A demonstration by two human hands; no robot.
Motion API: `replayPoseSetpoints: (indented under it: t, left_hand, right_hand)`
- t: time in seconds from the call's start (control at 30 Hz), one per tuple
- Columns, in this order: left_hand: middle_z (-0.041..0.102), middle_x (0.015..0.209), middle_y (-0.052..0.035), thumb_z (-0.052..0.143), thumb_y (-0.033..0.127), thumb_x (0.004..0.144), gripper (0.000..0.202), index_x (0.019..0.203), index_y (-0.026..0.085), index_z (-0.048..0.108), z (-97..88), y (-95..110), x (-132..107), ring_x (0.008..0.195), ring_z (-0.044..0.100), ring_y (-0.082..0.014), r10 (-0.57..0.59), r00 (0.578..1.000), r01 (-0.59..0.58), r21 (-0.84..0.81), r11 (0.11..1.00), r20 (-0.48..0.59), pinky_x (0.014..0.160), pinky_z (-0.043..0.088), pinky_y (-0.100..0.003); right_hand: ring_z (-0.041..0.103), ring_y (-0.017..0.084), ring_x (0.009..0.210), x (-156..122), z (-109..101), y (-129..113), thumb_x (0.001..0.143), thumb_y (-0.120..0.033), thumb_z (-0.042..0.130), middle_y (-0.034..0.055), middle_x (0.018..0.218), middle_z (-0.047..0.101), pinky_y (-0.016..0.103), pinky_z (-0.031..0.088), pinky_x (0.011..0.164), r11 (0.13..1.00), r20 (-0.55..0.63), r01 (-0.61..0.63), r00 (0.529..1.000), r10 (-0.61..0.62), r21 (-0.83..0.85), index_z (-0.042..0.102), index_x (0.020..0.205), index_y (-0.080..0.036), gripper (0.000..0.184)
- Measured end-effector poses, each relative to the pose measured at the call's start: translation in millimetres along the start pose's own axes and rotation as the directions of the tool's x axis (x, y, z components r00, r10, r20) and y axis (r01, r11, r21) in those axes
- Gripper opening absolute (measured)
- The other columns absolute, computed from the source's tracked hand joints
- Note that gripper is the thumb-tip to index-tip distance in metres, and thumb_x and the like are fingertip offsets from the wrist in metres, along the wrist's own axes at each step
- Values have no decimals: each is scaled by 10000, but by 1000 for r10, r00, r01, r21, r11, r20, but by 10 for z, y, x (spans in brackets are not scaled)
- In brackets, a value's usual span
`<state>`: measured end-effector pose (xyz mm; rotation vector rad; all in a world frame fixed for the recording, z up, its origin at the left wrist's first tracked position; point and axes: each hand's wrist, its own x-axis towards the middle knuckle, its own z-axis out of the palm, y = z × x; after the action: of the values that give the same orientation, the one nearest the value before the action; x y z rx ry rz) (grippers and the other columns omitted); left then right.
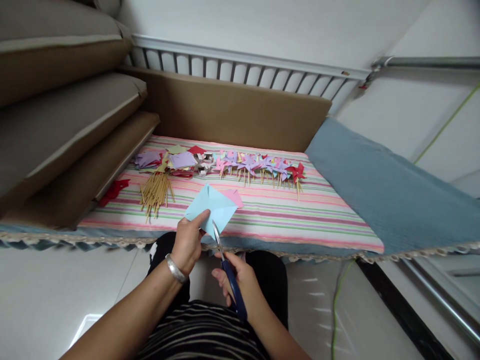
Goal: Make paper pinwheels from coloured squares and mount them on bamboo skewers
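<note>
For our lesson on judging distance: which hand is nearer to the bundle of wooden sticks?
Left. The left hand, holding blue paper, is right of the wooden sticks and lower in view; the right hand, holding scissors, is farther right and lower.

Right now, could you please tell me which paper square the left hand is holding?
The light-blue square, held by the left hand, scissors at its lower corner; the pink square shows partly behind it, and purple sheets lie farther back.
</note>
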<state>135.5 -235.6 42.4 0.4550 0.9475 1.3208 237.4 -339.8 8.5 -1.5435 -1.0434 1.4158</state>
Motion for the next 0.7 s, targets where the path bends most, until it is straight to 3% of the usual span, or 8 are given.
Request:
replayPoseSetpoints:
  t: [0.33,0.5,0.6,0.7]
  left_hand:
    - [702,699,-29,792,193,515,288,767,118,673,7,-40,28,544,609,-134,-22,999,22,-5,1000,-27,511,464,-245]
    - [711,762,-44,788,204,522,273,755,123,672,-43,-134,101,590,625,-141,-34,999,34,-15,999,-8,553,483,-255]
    - [706,781,-52,783,222,533,288,778,121,670,-116,-217,246,575,615,-138,-52,998,53,26,998,-33,521,476,-253]
    - [698,823,-64,776,228,544,343,851,129,660,-211,-264,564,619,625,-152,-51,996,59,109,992,-76,513,481,-256]
  right_hand:
    - [420,78,332,27,6,36,665,-520,664,-79,467,466,175,312,295,998,-2,-60,998,60,18,554,1136,-172,596]
    - [442,88,368,129,-48,164,681,-503,661,-47,530,510,205,345,345,996,-23,23,999,-25,-89,577,1113,-189,541]
    - [462,98,415,182,-123,244,719,-478,631,-26,575,539,220,381,397,988,56,68,997,-60,-139,582,1086,-198,464]
    - [480,106,455,186,-228,360,735,-437,617,-36,584,522,237,420,455,987,101,71,993,-56,-146,563,1087,-207,423]
